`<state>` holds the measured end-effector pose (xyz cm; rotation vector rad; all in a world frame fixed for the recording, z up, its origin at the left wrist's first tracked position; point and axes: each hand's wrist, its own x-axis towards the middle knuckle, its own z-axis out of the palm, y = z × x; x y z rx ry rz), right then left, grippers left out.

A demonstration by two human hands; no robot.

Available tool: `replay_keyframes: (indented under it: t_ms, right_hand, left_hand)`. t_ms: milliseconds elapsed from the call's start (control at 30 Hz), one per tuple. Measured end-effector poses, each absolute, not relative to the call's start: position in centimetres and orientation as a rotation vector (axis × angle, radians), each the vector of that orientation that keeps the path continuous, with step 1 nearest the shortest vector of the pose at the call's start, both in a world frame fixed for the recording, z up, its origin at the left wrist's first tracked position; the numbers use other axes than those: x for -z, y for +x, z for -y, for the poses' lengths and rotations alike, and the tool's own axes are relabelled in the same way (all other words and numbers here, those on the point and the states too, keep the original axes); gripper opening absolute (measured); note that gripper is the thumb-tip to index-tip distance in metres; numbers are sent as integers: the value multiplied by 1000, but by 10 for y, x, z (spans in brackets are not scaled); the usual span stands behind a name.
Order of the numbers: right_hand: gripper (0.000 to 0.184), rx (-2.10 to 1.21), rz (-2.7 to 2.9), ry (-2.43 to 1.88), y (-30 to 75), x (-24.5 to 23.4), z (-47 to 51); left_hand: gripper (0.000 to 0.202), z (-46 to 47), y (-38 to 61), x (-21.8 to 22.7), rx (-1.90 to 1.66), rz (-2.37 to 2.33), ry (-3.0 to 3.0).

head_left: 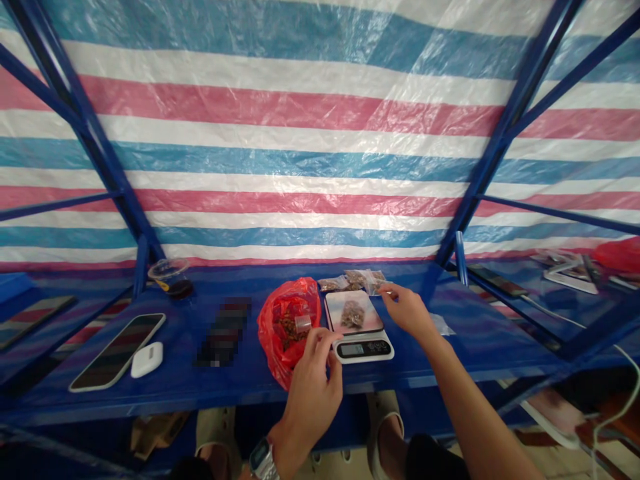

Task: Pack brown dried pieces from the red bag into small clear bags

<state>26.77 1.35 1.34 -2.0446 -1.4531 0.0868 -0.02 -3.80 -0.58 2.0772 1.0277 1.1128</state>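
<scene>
A small white digital scale (361, 343) stands on the blue shelf (210, 387) with a clear packet of brown bits (353, 313) lying on its pan. My left hand (314, 373) rests at the scale's front left corner, fingers curled, beside an open red plastic bag (287, 327) filled with the same brown bits and a small clear cup. My right hand (407, 308) reaches past the scale's right side and pinches a small clear filled packet (374, 283) from the pile of filled packets (345, 281) behind the scale.
A phone (118, 351) and a white earbud case (147, 359) lie at the left, a clear cup (171, 277) stands behind them, and a blurred dark object (224, 331) sits mid-shelf. Blue frame posts rise at both sides before a striped tarp. Another phone (498, 281) lies at right.
</scene>
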Motion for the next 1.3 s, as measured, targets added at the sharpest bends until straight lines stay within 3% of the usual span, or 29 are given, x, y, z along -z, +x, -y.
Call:
replay_keyframes:
  t_ms: [833, 933, 1100, 1233, 1300]
  right_hand:
    - [37, -230, 1539, -2129, 246, -6, -24]
    - [32, -270, 1485, -2116, 240, -10, -25]
    - [26, -603, 1555, -1592, 210, -34, -20]
    - [33, -1072, 1595, -1171, 162, -51, -7]
    - [33, -1157, 1638, -1039, 138, -55, -3]
  left_hand:
    - [35, 42, -1, 4, -1144, -1002, 2109]
    - [35, 44, 1, 6, -1133, -992, 2101]
    - [37, 42, 5, 4, -1338, -1109, 2007]
    - [74, 28, 2, 0, -1479, -1248, 1826]
    - [76, 17, -3, 0, -1530, -1265, 1706]
